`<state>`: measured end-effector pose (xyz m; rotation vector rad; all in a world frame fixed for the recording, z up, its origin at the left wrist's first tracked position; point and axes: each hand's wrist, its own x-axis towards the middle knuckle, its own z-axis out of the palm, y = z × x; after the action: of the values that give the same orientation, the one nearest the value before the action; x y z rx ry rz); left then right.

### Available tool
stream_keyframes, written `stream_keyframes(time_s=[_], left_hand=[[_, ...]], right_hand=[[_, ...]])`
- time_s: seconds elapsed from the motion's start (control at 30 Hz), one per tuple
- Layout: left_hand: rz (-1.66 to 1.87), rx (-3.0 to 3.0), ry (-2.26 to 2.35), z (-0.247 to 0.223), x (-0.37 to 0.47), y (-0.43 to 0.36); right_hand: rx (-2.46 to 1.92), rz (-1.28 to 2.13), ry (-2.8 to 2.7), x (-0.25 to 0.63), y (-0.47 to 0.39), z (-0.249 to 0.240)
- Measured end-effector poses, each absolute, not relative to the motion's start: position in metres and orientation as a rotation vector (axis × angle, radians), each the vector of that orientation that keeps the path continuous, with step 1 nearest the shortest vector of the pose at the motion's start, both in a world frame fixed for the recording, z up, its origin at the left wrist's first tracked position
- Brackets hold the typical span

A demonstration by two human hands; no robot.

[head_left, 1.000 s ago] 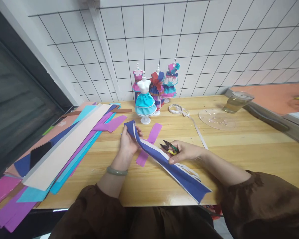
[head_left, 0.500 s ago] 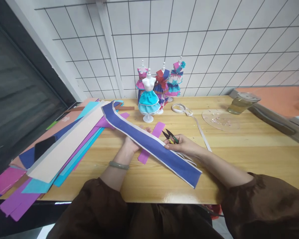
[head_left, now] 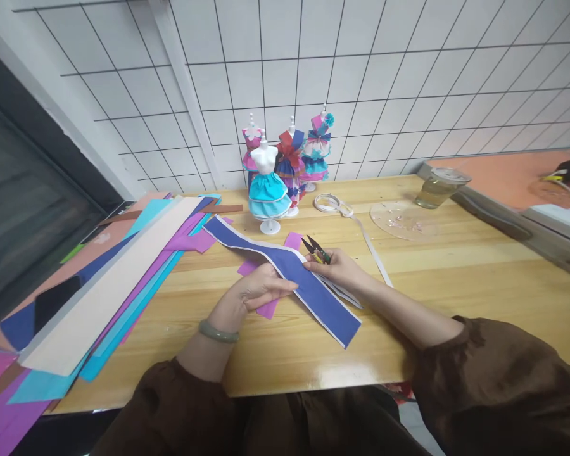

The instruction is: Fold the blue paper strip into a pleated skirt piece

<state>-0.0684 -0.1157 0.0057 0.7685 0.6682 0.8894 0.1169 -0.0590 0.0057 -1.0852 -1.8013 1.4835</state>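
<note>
A long blue fabric strip with white edging [head_left: 308, 294] slants across the middle of the table, raised in both hands. My left hand [head_left: 266, 288] grips its near edge, thumb on top and the other fingers partly hidden beneath. With thumb and fingers, my right hand [head_left: 335, 266] pinches the far edge and also holds a pair of thread snips [head_left: 317, 248], blades pointing up and away. White ribbon [head_left: 342, 292] hangs in loops beneath the right hand. Under the strip, purple fabric pieces [head_left: 268, 309] lie on the table.
A pile of coloured fabric strips [head_left: 99, 272] with a phone [head_left: 57, 301] covers the left side. Small dressed mannequins [head_left: 268, 190] stand at the back. Coiled white ribbon [head_left: 330, 204], a clear plate of small bits [head_left: 401, 221] and a lidded cup [head_left: 439, 190] lie rightward.
My left hand has come from beneath the strip to its near edge, thumb now on top. The strip's left end has dropped away from the pile. The view has shifted slightly.
</note>
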Motion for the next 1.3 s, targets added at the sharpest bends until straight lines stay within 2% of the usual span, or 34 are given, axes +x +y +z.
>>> stream_keyframes(time_s=[0.2,0.43,0.8,1.07,1.3], left_hand=[[1.1,0.602,0.799,0.002,-0.062,-0.109],[1.255,0.524,0.825,0.006,-0.068,-0.105],[1.275,0.618,0.903,-0.001,-0.064,-0.108],[1.322,0.579,0.897,0.0,-0.066,-0.105],[1.403,0.516,0.933,0.002,-0.069,-0.103]], right_hand=[[-0.924,1.473,-1.904,0.117,-0.063,0.012],[-0.992,1.456,-1.962,0.118,-0.057,0.007],[-0.983,1.361,-1.937,0.118,-0.056,0.009],[-0.918,1.099,-1.917,0.119,-0.067,0.022],[-0.936,1.315,-2.073,0.119,-0.072,0.028]])
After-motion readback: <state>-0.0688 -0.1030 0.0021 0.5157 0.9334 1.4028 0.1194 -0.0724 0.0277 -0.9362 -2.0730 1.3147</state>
